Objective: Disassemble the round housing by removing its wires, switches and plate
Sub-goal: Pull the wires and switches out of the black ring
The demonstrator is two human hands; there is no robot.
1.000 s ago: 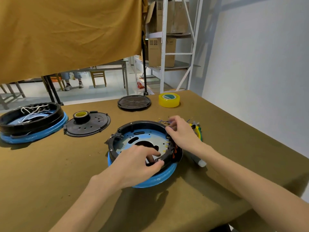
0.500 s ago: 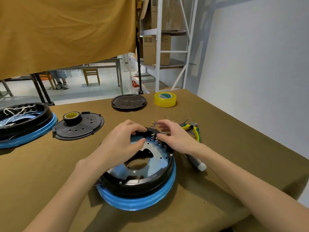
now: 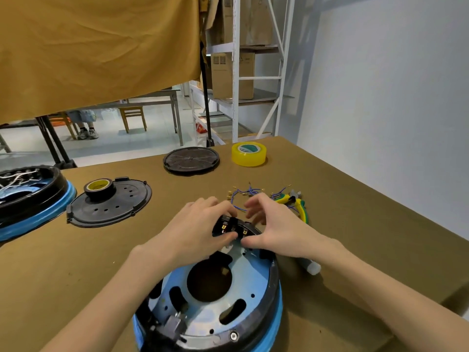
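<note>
Left hand (image 3: 195, 232) now pinches a black switch block (image 3: 229, 227) at the round housing (image 3: 215, 301) rim; right hand (image 3: 276, 228) — beside it — fingers loosely spread, holding nothing.

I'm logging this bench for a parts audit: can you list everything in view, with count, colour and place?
round housing: 1, black with blue rim, near table edge
plate: 1, pale blue metal, inside that housing
switches: a few, black with brass tabs, housing's far rim
wires: several, blue, loose behind the hands
pliers: 1, yellow-green handles, right of wires
second housing: 1, black and blue, far left
covers: 2, black, mid-table
black tape roll: 1, on nearer cover
yellow tape roll: 1, far side
table: 1, olive cloth
left hand: grip on switch block
right hand: fingers curled at rim
</note>
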